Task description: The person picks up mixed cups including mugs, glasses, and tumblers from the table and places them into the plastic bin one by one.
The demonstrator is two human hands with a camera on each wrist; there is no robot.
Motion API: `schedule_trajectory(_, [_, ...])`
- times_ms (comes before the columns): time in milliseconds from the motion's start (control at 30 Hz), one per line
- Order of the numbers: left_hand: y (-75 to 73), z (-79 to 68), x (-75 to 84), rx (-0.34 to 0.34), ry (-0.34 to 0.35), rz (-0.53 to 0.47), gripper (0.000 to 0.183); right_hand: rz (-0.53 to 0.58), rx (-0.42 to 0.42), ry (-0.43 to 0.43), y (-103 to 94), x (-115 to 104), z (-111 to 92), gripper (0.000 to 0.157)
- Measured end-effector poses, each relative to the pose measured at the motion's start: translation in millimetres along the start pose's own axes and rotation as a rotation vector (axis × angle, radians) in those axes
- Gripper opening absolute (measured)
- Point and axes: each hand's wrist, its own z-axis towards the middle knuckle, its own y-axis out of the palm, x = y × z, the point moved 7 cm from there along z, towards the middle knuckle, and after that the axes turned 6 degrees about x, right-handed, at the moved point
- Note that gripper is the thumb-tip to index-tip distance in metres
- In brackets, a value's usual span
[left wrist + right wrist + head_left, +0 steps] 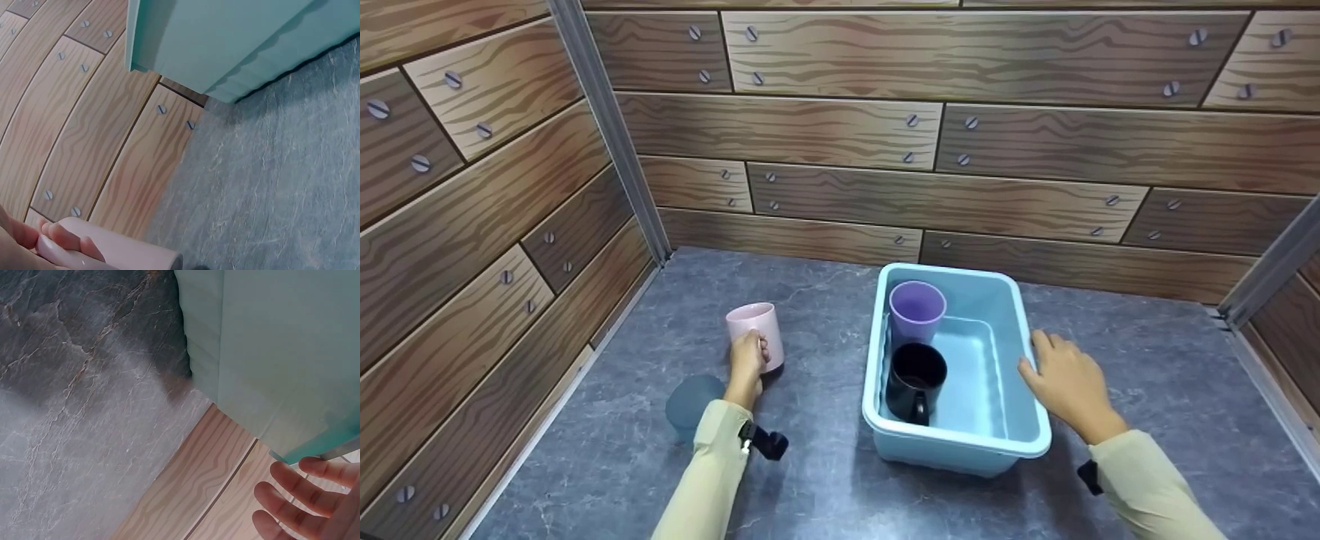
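Observation:
My left hand (748, 355) grips a pink mug (757, 319) by its handle, left of the tub. The left wrist view shows the fingers curled round the handle and the side of the mug (129, 247). Whether its base touches the table is hard to tell. A light blue plastic tub (960, 429) holds a purple cup (917, 304) at the back left and a black mug (915, 375) in front of it. At the tub's right rim is my right hand (1069, 379), its fingers loosely extended; contact with the rim is unclear.
A grey-blue round object, seemingly a cup (694, 401), stands beside my left forearm, partly hidden by the sleeve. The grey marbled table (810, 480) is bounded by wood-patterned walls (840, 135) at the back and sides.

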Motion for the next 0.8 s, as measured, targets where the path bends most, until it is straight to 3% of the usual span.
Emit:
schedule_trajectory(200, [2.0, 24.2, -24.3, -0.072, -0.024, -0.041, 0.028, 0.015, -0.001, -0.002, -1.0, -0.3, -1.1, 0.045])
schedule_trajectory(367, [5.5, 26.5, -23.3, -0.047, -0.061, -0.077, 0.026, 0.018, 0.004, -0.004, -1.9, -0.4, -0.9, 0.045])
schedule_trajectory(433, [5.6, 22.5, -19.7, 0.000, -0.092, -0.064, 0.023, 0.019, 0.007, -0.003, -1.9, -0.4, -0.8, 0.045])
schedule_trajectory(500, [2.0, 40.3, -34.3, 0.022, -0.096, -0.056, 0.021, 0.020, 0.010, -0.004, -2.0, -0.6, -0.8, 0.045])
schedule_trajectory(667, [-15.2, 116.4, -100.2, 0.070, -0.078, -0.030, 0.019, 0.022, 0.010, -0.001, -1.8, -0.4, -0.8, 0.046])
schedule_trajectory(733, [-17.8, 116.7, -99.9, 0.093, -0.066, -0.007, 0.022, 0.022, 0.007, 0.001, -1.6, -0.1, -0.6, 0.046])
schedule_trajectory(800, [-16.3, 97.5, -81.7, 0.104, -0.059, 0.016, 0.026, 0.020, 0.006, 0.002, -1.7, 0.0, -0.2, 0.046])
